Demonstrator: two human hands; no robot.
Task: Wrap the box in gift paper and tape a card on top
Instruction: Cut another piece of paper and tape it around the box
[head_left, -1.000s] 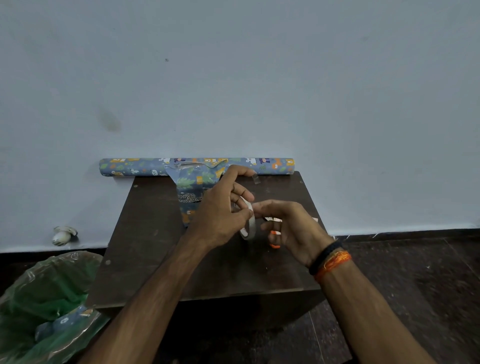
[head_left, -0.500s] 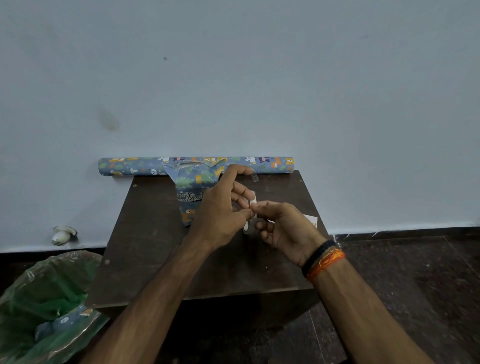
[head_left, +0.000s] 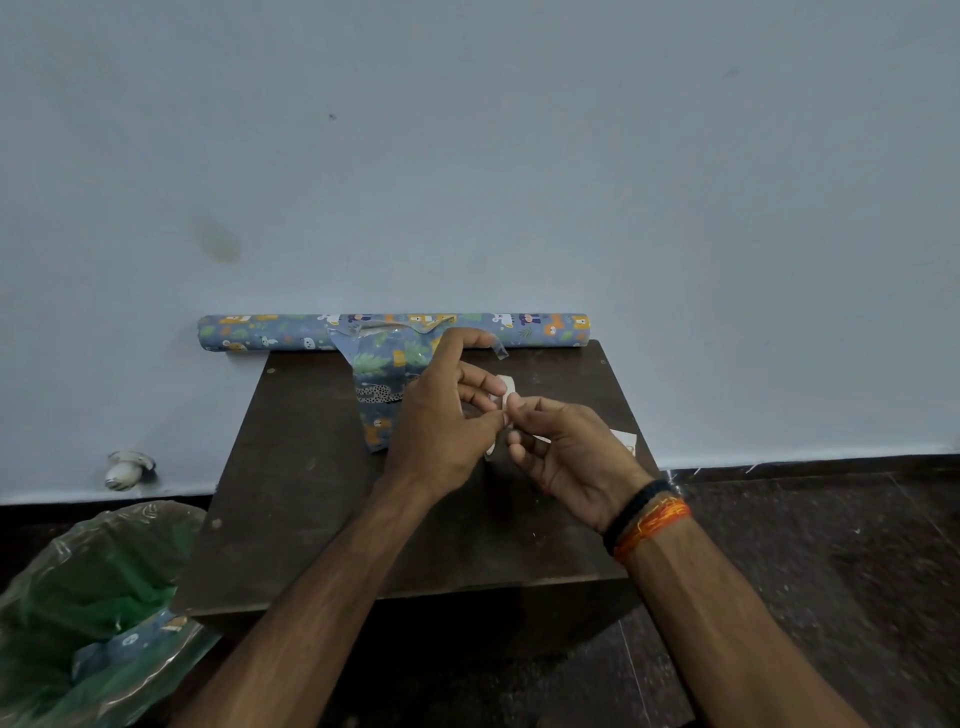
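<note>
Both hands (head_left: 506, 426) pinch the white tape roll (head_left: 503, 400) beside the wrapped box (head_left: 382, 384).

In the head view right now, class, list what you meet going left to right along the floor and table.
Green bag → white object by the wall → wrapped box → left hand → right hand → white card.

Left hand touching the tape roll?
Touching. Head view: the left hand pinches the white tape roll; right hand fingertips meet it too.
</note>
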